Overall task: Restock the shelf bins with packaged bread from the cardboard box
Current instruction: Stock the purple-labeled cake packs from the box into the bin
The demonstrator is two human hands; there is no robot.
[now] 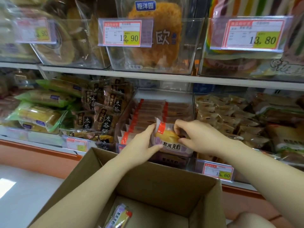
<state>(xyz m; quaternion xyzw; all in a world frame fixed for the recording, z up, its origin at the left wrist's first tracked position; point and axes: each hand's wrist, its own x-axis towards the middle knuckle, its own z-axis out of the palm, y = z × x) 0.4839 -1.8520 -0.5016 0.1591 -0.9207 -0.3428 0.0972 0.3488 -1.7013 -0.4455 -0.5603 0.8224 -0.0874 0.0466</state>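
Note:
A purple-and-clear bread packet (171, 142) with an orange corner stands at the front of the clear middle bin (164, 96) on the lower shelf. My left hand (143, 142) grips its left edge, thumb on the front. My right hand (195, 135) pinches its upper right side. Behind it a row of like packets (148, 112) with orange edges fills the bin. Below my arms the open cardboard box (158, 181) holds one more purple bread packet (118, 216) lying on its bottom.
Left of the bin stand dark-wrapped cakes (105, 112) and green-wrapped rolls (37, 112); to its right, brown packets (225, 116). The upper shelf carries clear bins with large breads and price tags (121, 32). A price tag (217, 172) hangs on the lower shelf edge.

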